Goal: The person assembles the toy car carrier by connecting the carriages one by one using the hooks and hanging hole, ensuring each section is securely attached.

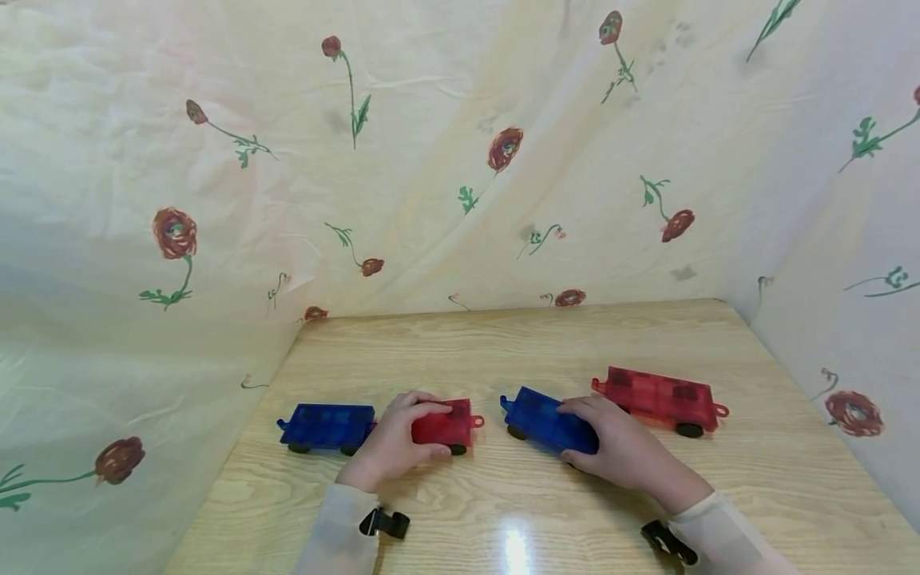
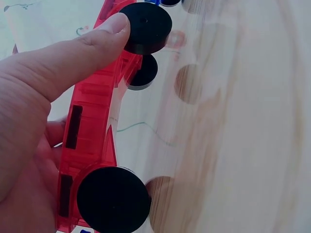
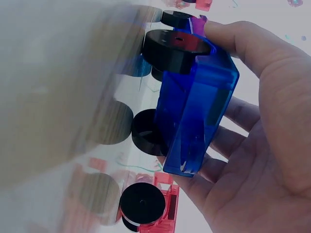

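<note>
My left hand (image 1: 395,439) grips a red toy train car (image 1: 454,427) from above, fingers over the far side and thumb on the near side. In the left wrist view, the thumb lies against a black wheel (image 2: 150,29) of that translucent car (image 2: 90,131). A blue train car (image 1: 327,427) stands just left of this hand; the hand hides whether the two are hooked together. My right hand (image 1: 621,447) holds another blue train car (image 1: 546,421), which sits at a slant with its hook toward the red car's ring (image 1: 477,421), a gap between them.
A second red train car (image 1: 657,395) stands behind the right hand, hook to the left and ring to the right. The wooden table (image 1: 446,351) meets a flowered cloth (image 1: 431,176) at the back and sides. Black straps (image 1: 384,523) circle both sleeves.
</note>
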Available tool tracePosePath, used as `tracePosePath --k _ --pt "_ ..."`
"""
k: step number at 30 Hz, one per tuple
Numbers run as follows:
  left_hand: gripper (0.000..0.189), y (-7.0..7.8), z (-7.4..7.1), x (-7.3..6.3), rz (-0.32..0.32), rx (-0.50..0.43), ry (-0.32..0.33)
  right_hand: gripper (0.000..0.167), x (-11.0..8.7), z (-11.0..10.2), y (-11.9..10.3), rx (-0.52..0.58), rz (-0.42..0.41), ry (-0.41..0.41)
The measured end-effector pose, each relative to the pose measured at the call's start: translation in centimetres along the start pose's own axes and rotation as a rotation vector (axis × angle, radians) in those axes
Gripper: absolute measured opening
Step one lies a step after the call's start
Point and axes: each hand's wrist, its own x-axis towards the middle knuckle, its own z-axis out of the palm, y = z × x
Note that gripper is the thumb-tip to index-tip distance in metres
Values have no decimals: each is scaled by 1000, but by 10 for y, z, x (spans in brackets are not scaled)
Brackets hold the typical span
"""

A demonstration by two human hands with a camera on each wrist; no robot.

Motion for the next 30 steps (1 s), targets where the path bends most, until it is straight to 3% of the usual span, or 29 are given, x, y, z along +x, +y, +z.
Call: tracePosePath --k 8,30 --pt "61 -1 0 0 3 -14 14 61 0 0 0 21 5 -28" --pt "62 -1 1 0 6 -55 18 54 -1 -2 -7 54 -80 -88"
